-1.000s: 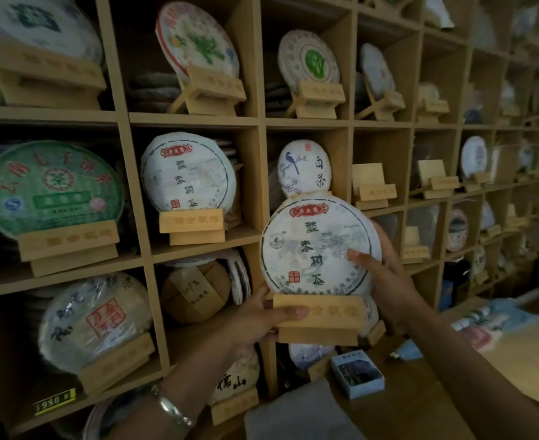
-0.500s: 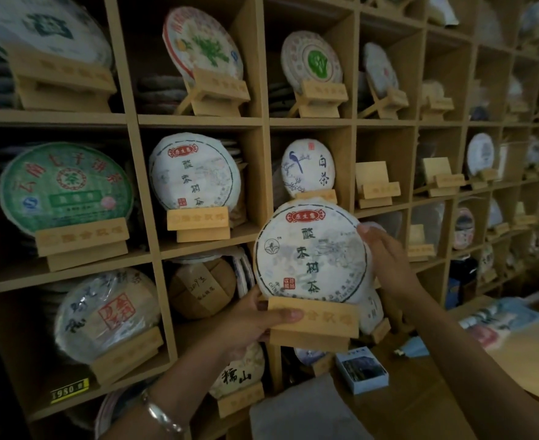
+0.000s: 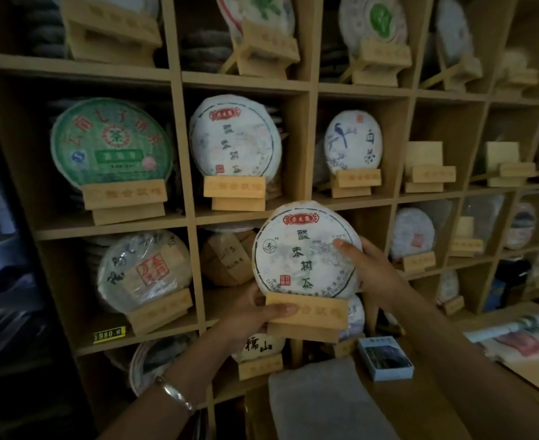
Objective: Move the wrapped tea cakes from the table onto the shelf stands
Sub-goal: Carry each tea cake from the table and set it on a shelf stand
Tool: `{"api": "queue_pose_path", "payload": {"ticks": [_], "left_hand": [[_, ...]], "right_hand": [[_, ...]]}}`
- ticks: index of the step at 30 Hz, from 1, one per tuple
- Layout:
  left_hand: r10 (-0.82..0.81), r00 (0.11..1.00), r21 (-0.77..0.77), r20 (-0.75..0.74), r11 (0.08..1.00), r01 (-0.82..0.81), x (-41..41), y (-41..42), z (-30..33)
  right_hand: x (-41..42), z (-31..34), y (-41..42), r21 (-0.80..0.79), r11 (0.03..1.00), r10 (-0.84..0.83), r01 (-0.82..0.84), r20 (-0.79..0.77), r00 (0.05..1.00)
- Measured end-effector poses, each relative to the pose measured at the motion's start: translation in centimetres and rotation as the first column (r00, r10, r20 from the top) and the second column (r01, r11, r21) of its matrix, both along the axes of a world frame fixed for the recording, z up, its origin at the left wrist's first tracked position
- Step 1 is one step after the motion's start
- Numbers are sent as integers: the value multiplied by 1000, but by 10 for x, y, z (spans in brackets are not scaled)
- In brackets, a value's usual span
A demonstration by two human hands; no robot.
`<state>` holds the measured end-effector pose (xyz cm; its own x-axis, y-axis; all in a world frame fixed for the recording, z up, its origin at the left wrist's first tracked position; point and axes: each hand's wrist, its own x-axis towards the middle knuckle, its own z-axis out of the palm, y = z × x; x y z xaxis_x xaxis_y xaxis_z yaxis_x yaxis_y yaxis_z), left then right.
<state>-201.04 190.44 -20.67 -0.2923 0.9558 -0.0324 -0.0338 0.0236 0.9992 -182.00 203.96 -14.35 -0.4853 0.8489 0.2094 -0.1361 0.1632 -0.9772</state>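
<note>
Before the shelf (image 3: 185, 217), the wrapped tea cake (image 3: 304, 249) (upright on its wooden stand (image 3: 306, 315)) has shifted left; left hand (image 3: 252, 312) still grips the stand, right hand (image 3: 368, 265) clasps the cake's edge.

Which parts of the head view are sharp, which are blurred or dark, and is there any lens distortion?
Head view: dim overall; the held tea cake and its wooden stand read sharp; the top shelf row and far right look smeared; the left edge falls into near black; shelf lines bow, a wide-angle effect.
</note>
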Motion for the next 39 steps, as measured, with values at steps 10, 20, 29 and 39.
{"api": "queue_pose_path", "payload": {"ticks": [10, 20, 29, 39], "left_hand": [[96, 992, -89, 76, 992, -89, -48, 2, -41], [165, 979, -153, 120, 977, -146, -86, 17, -62], [221, 972, -128, 84, 969, -210, -117, 46, -68], [255, 958, -97, 129, 965, -244, -137, 79, -83]], "right_hand": [[-69, -41, 18, -75, 996, 54, -51, 49, 997], [-121, -81, 51, -210, 969, 143, -129, 56, 988], [-152, -80, 75, -193, 976, 91, -99, -50, 995], [-171, -93, 94, -193, 974, 106, -116, -60, 993]]}}
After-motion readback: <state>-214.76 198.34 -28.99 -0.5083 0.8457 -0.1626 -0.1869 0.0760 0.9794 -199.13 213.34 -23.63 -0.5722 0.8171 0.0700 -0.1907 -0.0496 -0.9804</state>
